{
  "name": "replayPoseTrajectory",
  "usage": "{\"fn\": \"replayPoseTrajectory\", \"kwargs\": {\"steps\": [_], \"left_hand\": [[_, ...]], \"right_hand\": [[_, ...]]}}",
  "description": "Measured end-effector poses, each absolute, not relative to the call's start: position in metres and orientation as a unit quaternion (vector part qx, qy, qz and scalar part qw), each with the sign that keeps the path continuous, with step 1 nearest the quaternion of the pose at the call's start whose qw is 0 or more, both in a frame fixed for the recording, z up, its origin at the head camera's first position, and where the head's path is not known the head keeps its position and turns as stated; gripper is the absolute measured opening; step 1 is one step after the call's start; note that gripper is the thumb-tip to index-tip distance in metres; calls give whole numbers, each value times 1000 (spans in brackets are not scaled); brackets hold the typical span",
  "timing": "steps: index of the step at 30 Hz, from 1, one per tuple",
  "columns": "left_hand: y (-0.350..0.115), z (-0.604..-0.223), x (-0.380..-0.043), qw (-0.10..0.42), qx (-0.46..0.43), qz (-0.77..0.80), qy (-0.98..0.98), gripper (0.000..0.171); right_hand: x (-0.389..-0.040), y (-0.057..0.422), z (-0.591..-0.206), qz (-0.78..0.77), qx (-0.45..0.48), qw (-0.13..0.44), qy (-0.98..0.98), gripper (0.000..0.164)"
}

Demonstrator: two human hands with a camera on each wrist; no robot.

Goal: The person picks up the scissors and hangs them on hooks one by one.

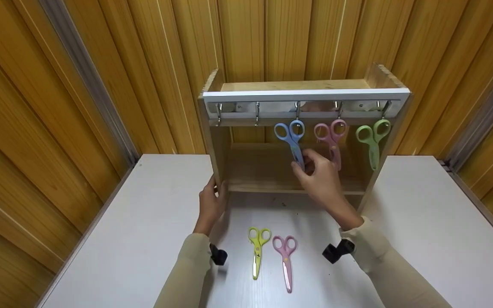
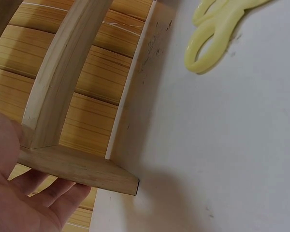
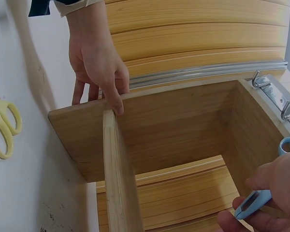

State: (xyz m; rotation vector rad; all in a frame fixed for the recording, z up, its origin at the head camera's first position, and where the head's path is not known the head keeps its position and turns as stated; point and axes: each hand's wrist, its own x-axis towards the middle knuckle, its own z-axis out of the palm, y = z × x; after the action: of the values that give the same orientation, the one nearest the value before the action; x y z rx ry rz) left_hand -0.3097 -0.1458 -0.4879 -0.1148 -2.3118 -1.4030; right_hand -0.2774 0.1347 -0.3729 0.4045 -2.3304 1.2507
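While the left grip holds the rack, the right grip pinches the blue scissors low, their long axis rising steeply to the middle hook.

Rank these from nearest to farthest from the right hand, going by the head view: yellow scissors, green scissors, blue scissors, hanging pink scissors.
1. Blue scissors: pinched by the right hand.
2. Hanging pink scissors: just right of the blue pair, partly behind the hand.
3. Green scissors: farther right, at the rightmost hook.
4. Yellow scissors: lower left, on the table.
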Motion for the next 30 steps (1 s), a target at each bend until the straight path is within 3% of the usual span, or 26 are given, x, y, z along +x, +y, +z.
{"fn": "replayPoseTrajectory", "kwargs": {"steps": [25, 30], "left_hand": [[-144, -484, -308, 184, -21, -512, -839, 49], [-144, -484, -307, 176, -14, -515, -839, 50]], "right_hand": [[-277, 137, -377, 443, 149, 223, -856, 19], [-274, 140, -379, 434, 152, 194, -866, 27]]}}
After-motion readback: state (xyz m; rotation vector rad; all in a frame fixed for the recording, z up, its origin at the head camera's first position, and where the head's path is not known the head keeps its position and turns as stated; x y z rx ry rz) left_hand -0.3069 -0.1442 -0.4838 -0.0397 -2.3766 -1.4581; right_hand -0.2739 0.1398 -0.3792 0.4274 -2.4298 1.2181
